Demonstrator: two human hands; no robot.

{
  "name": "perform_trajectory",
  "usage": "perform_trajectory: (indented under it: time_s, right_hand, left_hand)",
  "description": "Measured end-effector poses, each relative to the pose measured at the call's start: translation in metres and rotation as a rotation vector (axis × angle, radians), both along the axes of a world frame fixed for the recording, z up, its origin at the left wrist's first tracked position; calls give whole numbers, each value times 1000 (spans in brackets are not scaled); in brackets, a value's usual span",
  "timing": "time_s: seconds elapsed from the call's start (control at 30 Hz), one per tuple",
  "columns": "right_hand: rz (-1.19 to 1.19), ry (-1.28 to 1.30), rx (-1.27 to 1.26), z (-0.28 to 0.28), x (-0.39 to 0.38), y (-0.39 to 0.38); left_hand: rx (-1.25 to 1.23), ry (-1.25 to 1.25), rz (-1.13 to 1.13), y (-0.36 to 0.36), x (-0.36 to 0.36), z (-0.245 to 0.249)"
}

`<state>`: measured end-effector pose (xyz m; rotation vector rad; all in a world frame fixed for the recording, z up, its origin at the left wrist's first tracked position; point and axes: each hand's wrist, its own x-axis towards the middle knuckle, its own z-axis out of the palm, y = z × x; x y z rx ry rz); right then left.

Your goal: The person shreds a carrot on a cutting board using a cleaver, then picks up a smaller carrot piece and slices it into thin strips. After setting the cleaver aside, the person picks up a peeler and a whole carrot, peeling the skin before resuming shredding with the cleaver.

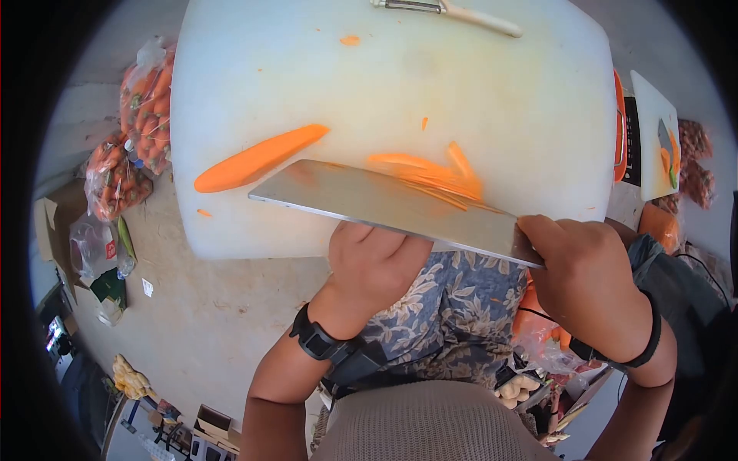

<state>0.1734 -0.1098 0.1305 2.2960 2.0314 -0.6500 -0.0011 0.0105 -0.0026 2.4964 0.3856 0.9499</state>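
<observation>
Peeler beyond carrot piece and slices on cutting board.

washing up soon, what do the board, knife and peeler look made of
Board: likely plastic, matte, going by its milky white colour and rounded corners.
Knife: metal, probably steel; the smooth grey blade faintly reflects orange.
Peeler: shiny, metal-looking head; its pale, smooth grip could be plastic or painted.

The carrot pieces are orange (the shorts blue, leaf-patterned).
</observation>
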Motion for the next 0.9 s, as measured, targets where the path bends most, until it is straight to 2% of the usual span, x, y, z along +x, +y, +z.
perform_trajectory:
  time_s: [0.2, 0.27, 0.37, 0.4, 0.47, 0.6, 0.67, 0.7, 0.77, 0.9]
  right_hand:
    - [-77, -92, -87, 16, 0, -25]
    - [-70, -115, -103, 16, 0, -25]
    - [-38, -126, -119, 11, 4, -20]
    - [-20, -118, -119, 9, 5, -17]
    - [-3, -69, -83, -9, 10, -12]
    - [-16, 24, 13, -26, 10, 3]
    - [9, -11, -14, -24, 2, 5]
    - [38, -51, -39, -20, 0, 5]
    - [46, -66, -58, -7, -3, 5]
    - [49, -118, -118, 12, -4, -3]
  left_hand:
    - [-78, 5, -58, 1, -3, -1]
    - [-243, 17, -18, -3, -2, 3]
    - [-311, -3, -58, -1, -2, 8]
    - [-317, 3, -55, -1, -3, 7]
    - [-122, 8, -78, 1, -3, 7]
    - [-75, 1, -25, -2, -1, 4]
    - [-33, 24, -19, 0, -3, 1]
    - [-32, 23, -19, 0, -3, 1]
    - [-229, 15, -32, -1, -4, 3]
    - [-267, -10, 2, -2, -4, 5]
